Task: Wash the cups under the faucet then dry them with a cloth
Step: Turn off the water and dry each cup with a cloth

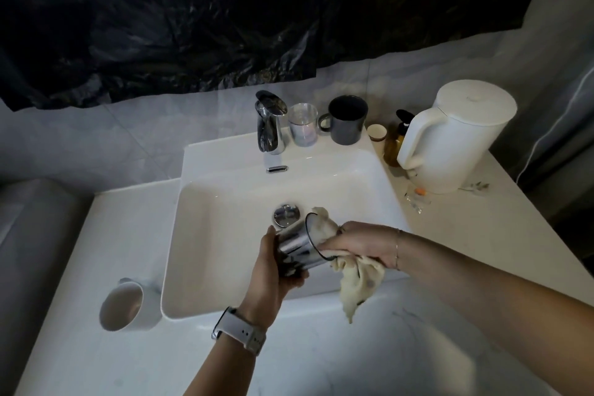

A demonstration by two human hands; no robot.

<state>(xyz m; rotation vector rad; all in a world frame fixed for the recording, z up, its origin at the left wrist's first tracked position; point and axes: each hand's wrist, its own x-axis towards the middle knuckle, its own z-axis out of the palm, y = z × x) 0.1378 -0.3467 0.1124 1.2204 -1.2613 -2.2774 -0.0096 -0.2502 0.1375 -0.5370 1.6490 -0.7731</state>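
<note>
Countertop [321,360] of pale marbled stone carries a white rectangular basin [205,202]; a chrome faucet [270,125] stands on the basin's rear ledge, and no water is visible at its spout. A white electric kettle [456,138] stands at the right rear of the counter. A dark mug [347,120] and a clear tumbler [302,125] stand on the ledge beside the faucet, both upright. A white mug [123,305] lies on its side on the counter, just left of the basin.

The cup being worked, a steel cup [297,247], is held over the front part of the basin, tilted with its mouth toward the right. The left hand [273,267] is wrapped round its base and lower wall. The right hand [360,243] grips a cream cloth [356,283], part of which is pushed into the cup mouth while the remainder hangs below the wrist.

Judged step: drying the interior of the steel cup.

Recommended procedure:
1. Maintain a firm left-hand grip near the base; a wet metal wall is likely slippery.
2. Press the cloth to the bottom, then rotate the cup against it.
3. Wipe the rim and outer wall with a dry section of cloth.
4. Keep the cup over the basin so that drips fall inside.

The dark mug and tumbler probably remain to be washed; this cannot be confirmed.
</note>
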